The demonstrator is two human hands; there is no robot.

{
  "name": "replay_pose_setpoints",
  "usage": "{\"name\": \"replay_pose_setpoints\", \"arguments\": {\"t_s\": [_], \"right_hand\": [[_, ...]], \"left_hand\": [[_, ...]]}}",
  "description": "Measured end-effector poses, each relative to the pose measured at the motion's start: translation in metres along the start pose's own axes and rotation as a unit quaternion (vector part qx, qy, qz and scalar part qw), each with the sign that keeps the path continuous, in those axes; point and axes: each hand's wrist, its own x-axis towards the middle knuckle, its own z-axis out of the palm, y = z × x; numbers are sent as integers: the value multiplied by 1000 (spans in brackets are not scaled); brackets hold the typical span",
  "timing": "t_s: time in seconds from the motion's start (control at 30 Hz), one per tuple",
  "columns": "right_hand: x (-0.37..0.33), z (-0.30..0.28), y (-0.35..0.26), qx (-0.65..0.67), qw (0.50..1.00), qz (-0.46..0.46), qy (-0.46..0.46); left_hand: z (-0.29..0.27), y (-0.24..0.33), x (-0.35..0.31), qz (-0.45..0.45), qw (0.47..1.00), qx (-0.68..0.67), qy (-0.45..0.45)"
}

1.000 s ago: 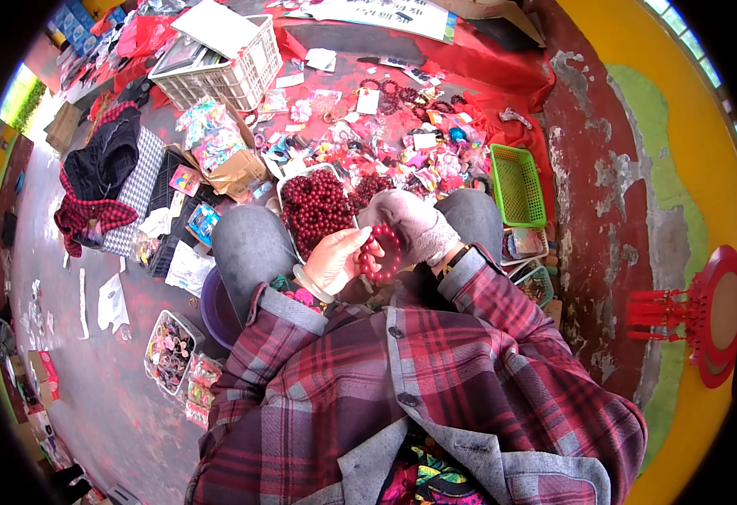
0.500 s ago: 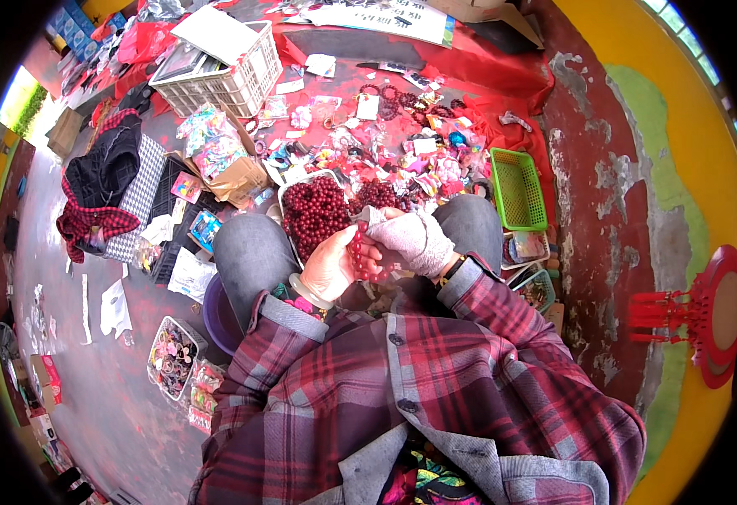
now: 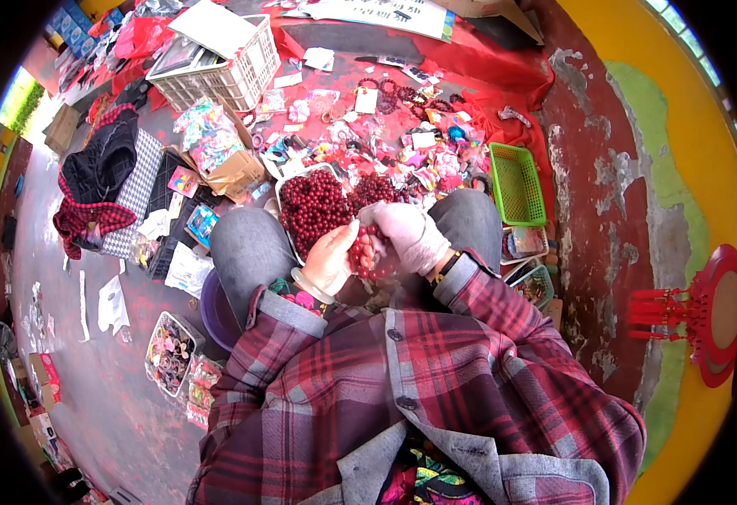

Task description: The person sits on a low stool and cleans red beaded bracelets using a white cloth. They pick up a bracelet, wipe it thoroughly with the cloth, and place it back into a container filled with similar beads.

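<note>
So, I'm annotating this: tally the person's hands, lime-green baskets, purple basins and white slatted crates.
Hands: 2 (left hand, right hand, both at dark red beads)
Lime-green basket: 1
Purple basin: 1
White slatted crate: 1
Total: 5

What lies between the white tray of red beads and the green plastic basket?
Head view: a red bead pile, scattered trinkets and the person's right knee.

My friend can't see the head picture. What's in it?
Someone's bare left hand and gloved right hand hold dark red beads between the knees, near a white container heaped with more red beads. Colourful clutter lies beyond.
</note>
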Motion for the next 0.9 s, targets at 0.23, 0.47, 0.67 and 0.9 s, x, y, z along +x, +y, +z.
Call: {"name": "replay_pose_setpoints", "arguments": {"t_s": [0.23, 0.47, 0.67, 0.9], "right_hand": [[-5, 6, 46, 91, 996, 17, -6], [-8, -2, -5, -187, 981, -53, 14], [-8, -4, -32, 374, 906, 194, 40], [-5, 9, 6, 574, 797, 184, -41]], "left_hand": [[0, 4, 4, 32, 999, -44, 3], [-1, -1, 2, -16, 1000, -4, -5], [-3, 0, 5, 21, 998, -64, -20], [-4, 3, 8, 70, 985, -157, 16]]}}
